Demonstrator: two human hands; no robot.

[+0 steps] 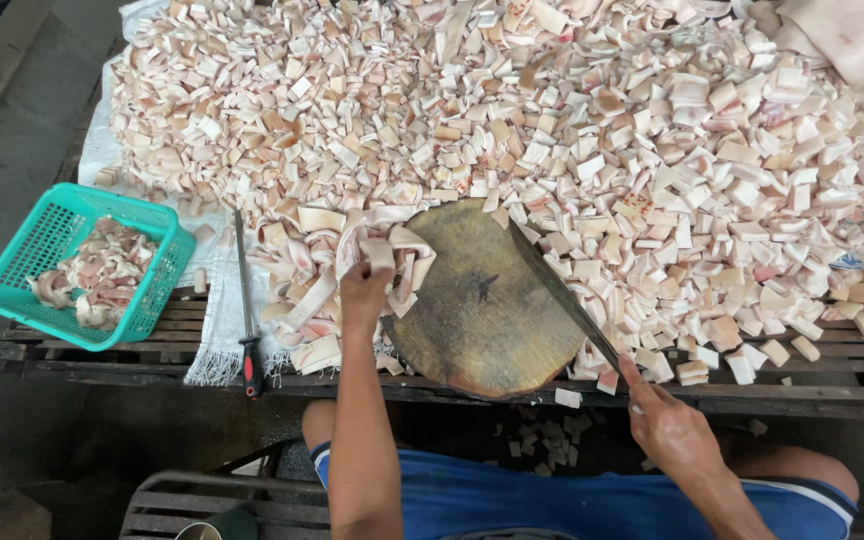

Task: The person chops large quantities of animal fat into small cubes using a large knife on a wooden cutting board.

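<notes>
My left hand grips a long pale strip of pork skin at the left edge of a round, worn wooden chopping block. My right hand holds the handle of a large cleaver; its dark blade lies flat across the right side of the block, tip pointing away from me. More uncut strips lie heaped just left of the block.
A huge heap of cut pinkish-white skin pieces covers the wooden table behind and right of the block. A sharpening steel with a red-black handle lies at the left. A teal plastic basket holds scraps. Some pieces lie on the floor under the table.
</notes>
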